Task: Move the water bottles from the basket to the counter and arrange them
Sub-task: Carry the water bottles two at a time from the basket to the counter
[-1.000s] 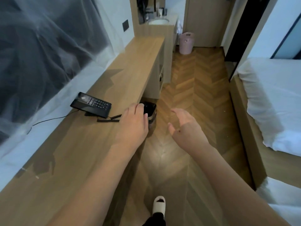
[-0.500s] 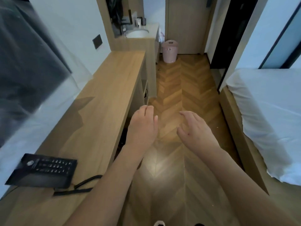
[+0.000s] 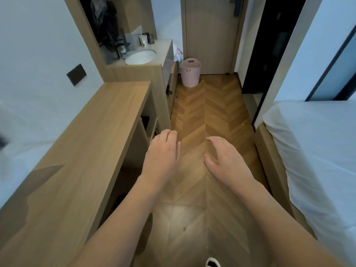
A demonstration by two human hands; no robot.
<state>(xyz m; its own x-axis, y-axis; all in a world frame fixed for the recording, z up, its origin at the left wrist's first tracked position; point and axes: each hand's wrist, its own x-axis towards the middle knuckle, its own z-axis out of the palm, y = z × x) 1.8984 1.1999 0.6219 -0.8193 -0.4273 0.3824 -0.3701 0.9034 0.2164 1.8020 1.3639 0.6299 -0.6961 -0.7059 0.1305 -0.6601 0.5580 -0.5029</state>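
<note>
A pink basket [image 3: 189,74] stands on the floor at the far end of the room, by the door and next to the sink cabinet. No water bottles show from here. A long wooden counter [image 3: 86,143] runs along the left wall. My left hand [image 3: 161,157] hangs in the air over the floor just right of the counter's edge, fingers loosely curled, holding nothing. My right hand [image 3: 223,158] is beside it with fingers relaxed and spread, also holding nothing. Both hands are far short of the basket.
A bed with white sheets [image 3: 316,155] fills the right side, leaving a narrow herringbone wood floor [image 3: 208,116] between it and the counter. A sink [image 3: 140,56] with toiletries sits beyond the counter. A dark doorway [image 3: 269,45] opens at the far right.
The view has travelled forward along the counter; the black telephone slid out of view behind me. The pink basket is nearer. Both hands stay raised in front and hold nothing.
</note>
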